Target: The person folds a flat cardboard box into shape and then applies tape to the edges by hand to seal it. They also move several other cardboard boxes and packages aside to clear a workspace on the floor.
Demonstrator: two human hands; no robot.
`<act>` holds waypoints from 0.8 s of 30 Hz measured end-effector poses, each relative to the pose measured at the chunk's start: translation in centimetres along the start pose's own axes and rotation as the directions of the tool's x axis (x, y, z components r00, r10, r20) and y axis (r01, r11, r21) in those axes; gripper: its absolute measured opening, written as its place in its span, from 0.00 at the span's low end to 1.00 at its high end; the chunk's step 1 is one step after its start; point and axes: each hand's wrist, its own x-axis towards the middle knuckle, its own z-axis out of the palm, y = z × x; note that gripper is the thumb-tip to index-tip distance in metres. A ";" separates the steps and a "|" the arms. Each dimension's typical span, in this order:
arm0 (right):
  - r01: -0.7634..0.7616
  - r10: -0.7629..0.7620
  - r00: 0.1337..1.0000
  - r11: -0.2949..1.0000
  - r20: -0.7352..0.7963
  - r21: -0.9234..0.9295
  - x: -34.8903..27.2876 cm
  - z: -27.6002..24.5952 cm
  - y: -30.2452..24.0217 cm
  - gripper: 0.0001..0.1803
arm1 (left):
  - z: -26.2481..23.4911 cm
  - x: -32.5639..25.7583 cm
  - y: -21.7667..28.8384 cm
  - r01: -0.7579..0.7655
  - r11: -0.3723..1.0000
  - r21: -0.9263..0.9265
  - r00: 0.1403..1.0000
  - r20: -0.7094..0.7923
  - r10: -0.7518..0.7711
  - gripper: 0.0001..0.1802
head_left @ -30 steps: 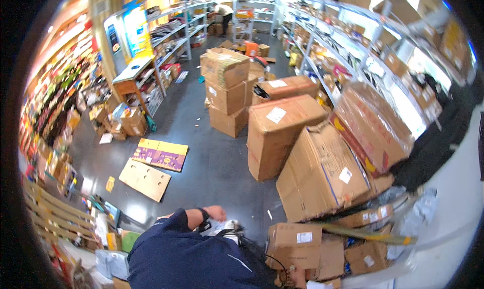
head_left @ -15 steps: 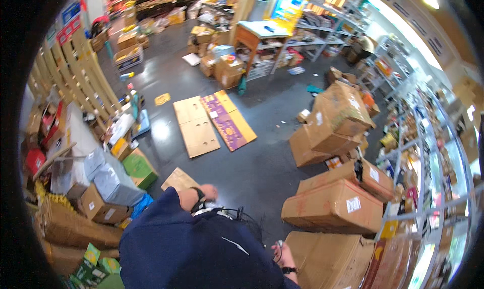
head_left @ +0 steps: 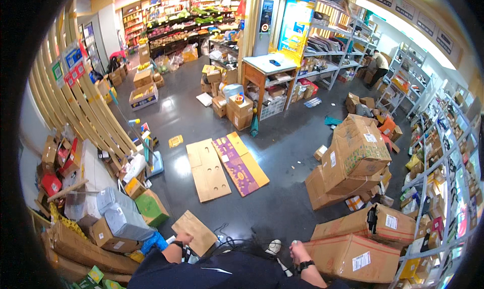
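My left hand [head_left: 184, 238] is low in the view, in front of a flat brown cardboard piece [head_left: 197, 229] on the floor. Its fingers look curled; what they hold, if anything, is hidden. A dark band circles that wrist. My right hand [head_left: 298, 250] is closed at the left end of a large brown carton [head_left: 330, 261]; a small pale bit shows at its fingertips, too small to name. It wears a dark watch [head_left: 305, 264]. Whether this hand touches the carton, I cannot tell. Between my hands lie dark cords [head_left: 233, 242] and a white shoe [head_left: 274, 246].
Two flattened cardboard sheets [head_left: 207, 170] lie mid-floor. Stacked cartons [head_left: 353, 158] stand at right before loaded metal shelves [head_left: 441, 188]. Boxes and a grey wrapped package [head_left: 121, 216] crowd the left. A wooden desk [head_left: 269, 64] stands ahead; a person [head_left: 378, 69] bends far right.
The view has tilted up, so the floor and cartons sit lower in it. My left hand has shifted left, over the brown cardboard piece. My right hand is beside a different carton.
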 end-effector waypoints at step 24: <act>0.329 -0.326 0.944 0.921 0.050 -0.208 35.4 -16.6 -30.3 0.18 | -7.8 10.2 62.8 -0.781 0.620 0.079 0.612 -0.102 0.784 0.19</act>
